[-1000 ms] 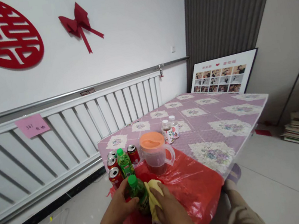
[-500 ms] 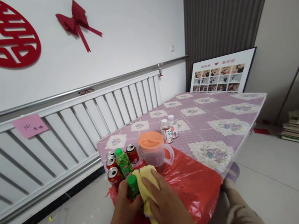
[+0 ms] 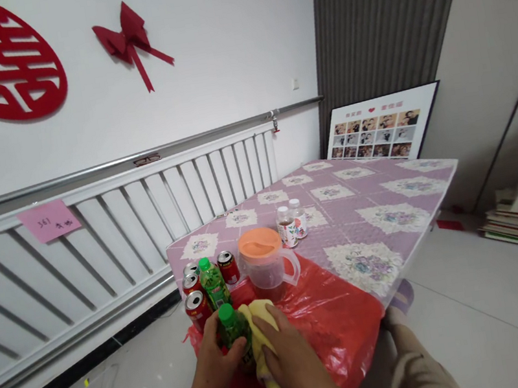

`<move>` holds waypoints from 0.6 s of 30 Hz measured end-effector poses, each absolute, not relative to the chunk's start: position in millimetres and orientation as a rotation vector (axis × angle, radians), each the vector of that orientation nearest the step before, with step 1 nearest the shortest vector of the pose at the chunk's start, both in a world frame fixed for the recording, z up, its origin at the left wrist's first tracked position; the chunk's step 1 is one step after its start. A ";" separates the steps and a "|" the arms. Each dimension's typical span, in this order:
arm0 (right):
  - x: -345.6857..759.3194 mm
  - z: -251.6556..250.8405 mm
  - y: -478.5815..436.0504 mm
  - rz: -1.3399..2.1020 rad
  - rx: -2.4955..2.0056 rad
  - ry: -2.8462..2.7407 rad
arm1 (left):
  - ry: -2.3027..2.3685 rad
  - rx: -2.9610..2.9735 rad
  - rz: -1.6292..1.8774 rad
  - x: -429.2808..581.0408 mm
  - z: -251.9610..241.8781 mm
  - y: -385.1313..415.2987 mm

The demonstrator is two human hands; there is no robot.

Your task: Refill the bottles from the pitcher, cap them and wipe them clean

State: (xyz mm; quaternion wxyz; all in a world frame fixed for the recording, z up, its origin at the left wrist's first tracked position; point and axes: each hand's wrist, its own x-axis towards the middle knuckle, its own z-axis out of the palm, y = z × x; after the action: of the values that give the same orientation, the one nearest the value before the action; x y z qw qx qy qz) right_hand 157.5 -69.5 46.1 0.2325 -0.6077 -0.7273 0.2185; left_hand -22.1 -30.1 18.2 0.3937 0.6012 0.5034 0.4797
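Note:
My left hand is wrapped round a green-capped plastic drink bottle that stands near the table's front corner. In my right hand is a yellow cloth, pressed against the bottle's right side. A second green bottle stands just behind, among several red drink cans. To the right of the cans is a clear plastic pitcher with an orange lid. Beneath my hands a red plastic bag is spread over the table corner; the held bottle's base is hidden.
Two small white-capped bottles stand behind the pitcher on the purple flowered tablecloth. A white radiator runs along the wall at the left. A framed photo board leans at the far end, and stacked books lie at right.
The yellow cloth has slid right and slightly down with my right hand, so more of the held bottle shows. My left hand keeps its grip. The view has shifted slightly.

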 end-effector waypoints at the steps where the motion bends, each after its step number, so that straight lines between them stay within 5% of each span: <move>1: 157.0 51.0 -69.4 0.576 -1.628 -1.989 | 1.270 1.520 1.212 -21.7 19.7 -30.4; 18: 158.1 23.2 -68.2 0.665 -1.773 -2.035 | 1.305 1.545 1.222 -21.6 17.5 -29.9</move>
State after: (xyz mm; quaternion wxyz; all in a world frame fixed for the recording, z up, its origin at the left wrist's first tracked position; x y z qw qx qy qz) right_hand 158.1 -68.2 23.2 0.1796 -0.6274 -0.7202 0.2355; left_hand -21.6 -29.9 17.5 0.3798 0.6049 0.5108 0.4784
